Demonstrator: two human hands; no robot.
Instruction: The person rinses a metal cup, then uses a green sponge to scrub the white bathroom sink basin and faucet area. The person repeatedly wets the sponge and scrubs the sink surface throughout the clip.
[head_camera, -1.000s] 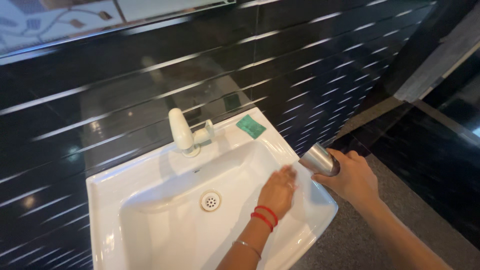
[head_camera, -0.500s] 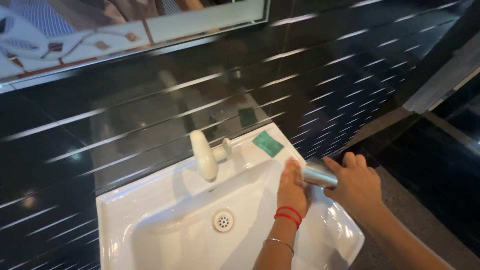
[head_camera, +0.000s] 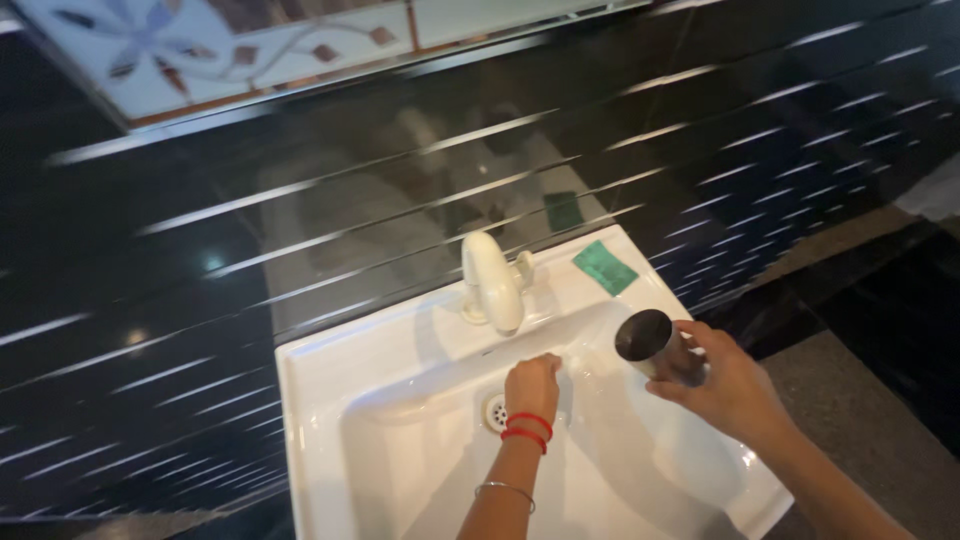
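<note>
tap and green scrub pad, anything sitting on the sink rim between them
Nothing: in the head view the white sink rim between tap and green scrub pad is bare.

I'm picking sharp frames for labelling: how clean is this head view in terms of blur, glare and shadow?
Head view: the black tiled wall is motion-smeared, its white flecks drawn into streaks; the white sink glares brightly; the left hand in the basin and the right hand holding the steel cup are slightly soft; shadows are faint.
</note>
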